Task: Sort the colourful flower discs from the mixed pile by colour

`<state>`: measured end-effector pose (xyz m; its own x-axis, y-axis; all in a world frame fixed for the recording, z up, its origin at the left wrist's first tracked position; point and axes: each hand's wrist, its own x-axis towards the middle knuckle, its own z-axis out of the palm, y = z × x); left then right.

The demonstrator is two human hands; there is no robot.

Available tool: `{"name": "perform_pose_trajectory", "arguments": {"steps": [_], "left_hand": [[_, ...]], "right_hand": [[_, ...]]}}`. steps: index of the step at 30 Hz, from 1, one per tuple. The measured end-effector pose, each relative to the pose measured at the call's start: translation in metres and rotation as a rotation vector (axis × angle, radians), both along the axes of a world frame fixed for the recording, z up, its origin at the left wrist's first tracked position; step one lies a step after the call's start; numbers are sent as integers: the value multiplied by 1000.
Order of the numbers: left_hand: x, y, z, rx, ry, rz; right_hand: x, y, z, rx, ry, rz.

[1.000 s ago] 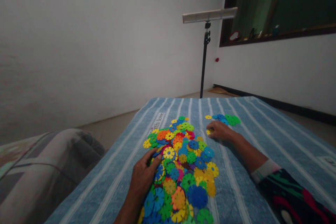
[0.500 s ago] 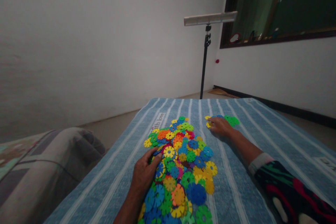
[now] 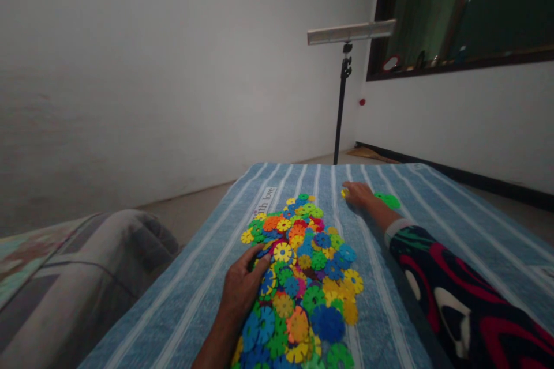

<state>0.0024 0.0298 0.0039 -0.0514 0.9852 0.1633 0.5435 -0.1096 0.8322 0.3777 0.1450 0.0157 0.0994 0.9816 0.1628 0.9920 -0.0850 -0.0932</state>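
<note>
1. Resting at the L edge of the disc pile (image 3: 314,300): left hand (image 3: 244,279), thumb & forefinger a little apart, a dark-blue disc (image 3: 262,253) btwn the tips. Can't tell if it's gripped or only touched; other fingers mostly hidden.
2. Right hand (image 3: 360,195) is out past the pile's far R side, low over the striped cloth (image 3: 400,294), fingers bunched & pointing L. A yellow disc (image 3: 344,193) shows at the fingertips; can't tell if pinched or just lying there (most of it covered).
3. Key relation: yellow disc lies up & R of the pile's far end, well apart from left hand, right at right hand's tips. Right hand nearer by far.
4. Pile's long axis runs away from the person, approx. w/ the cloth stripes; wide nr. the body, narrow at the far end. Left hand sits abt. midway along it.
5. Green discs (image 3: 389,200) overlap on the cloth just R of right hand, beyond the wrist. Anything under the palm: hidden.
6. Look: discs flat, thin, round, rims notched like petals. Pile mixes yellow, blue, green, orange, red, pink; pieces overlap at odd tilts. Yellow disc is bright, small in view, only partly seen.
</note>
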Motion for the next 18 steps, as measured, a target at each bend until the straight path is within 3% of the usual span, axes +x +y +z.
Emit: {"name": "perform_pose_trajectory", "arguments": {"steps": [10,18], "left_hand": [[1,-1,0,2,-3,-17],[1,0,-3,1,5,-40]], "right_hand": [[-2,1,-2,-18,24,16],[-50,-14,10,-13,151,350]]}}
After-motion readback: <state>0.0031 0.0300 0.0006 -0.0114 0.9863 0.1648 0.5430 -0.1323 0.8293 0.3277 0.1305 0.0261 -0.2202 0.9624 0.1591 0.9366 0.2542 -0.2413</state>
